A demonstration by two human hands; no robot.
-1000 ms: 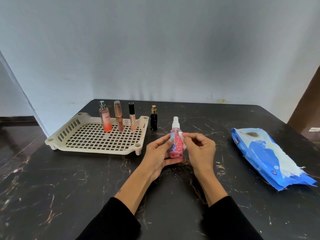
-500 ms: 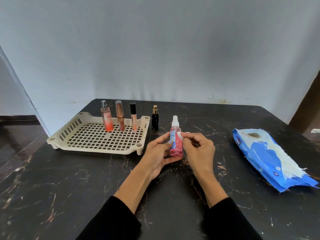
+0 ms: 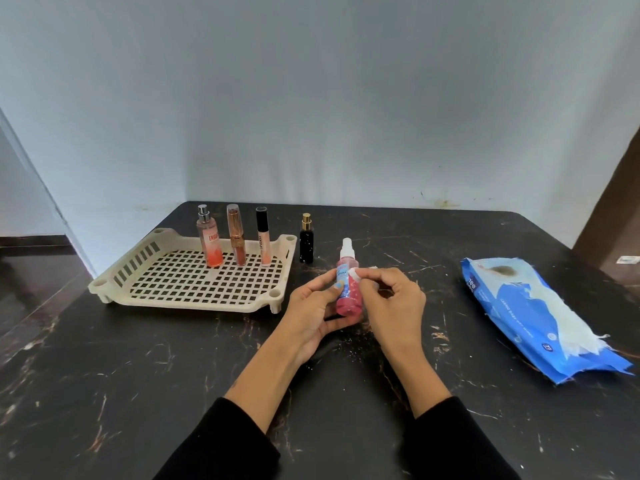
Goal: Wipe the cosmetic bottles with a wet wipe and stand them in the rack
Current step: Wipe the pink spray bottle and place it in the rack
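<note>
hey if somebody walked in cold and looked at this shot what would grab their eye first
Probably the pink spray bottle at table centre, gripped by the left hand while the right hand pinches a white wipe against it. Next, the cream rack at left, with three cosmetics standing along its far edge and a small black bottle just outside it. At right lies a blue wet-wipe pack.

Black desk showing marble veining, cream rack showing grid pattern, pink spray bottle, blue-and-white wipes pack, black sleeves
</note>
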